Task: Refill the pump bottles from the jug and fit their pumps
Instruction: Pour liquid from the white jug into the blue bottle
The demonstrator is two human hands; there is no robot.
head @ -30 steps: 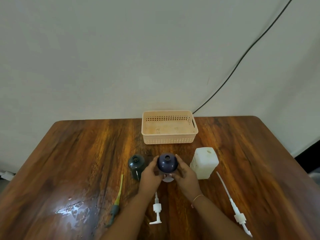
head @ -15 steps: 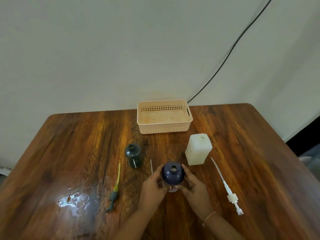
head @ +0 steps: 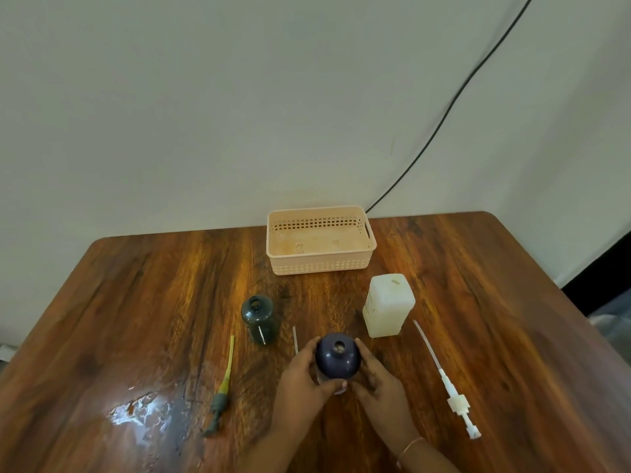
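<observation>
A wet patch (head: 143, 409) shines on the near left of the wooden desk (head: 495, 302). To its right lies a pump with a yellow tube and grey-green head (head: 223, 387), and past its tip a dark green bottle (head: 258, 317) stands upright with its neck open. A thin clear tube (head: 295, 339) lies just beside the left hand (head: 300, 380). That hand and the right hand (head: 379, 380) curl round the dark blue bottle (head: 337, 360) from either side, holding it upright at the near middle of the desk, its neck open. A peach basket (head: 321, 266) sits at the far edge. The white jug (head: 387, 308) stands right of the blue bottle, with side marks too blurred to read. A long white pump (head: 447, 387) lies farthest right.
</observation>
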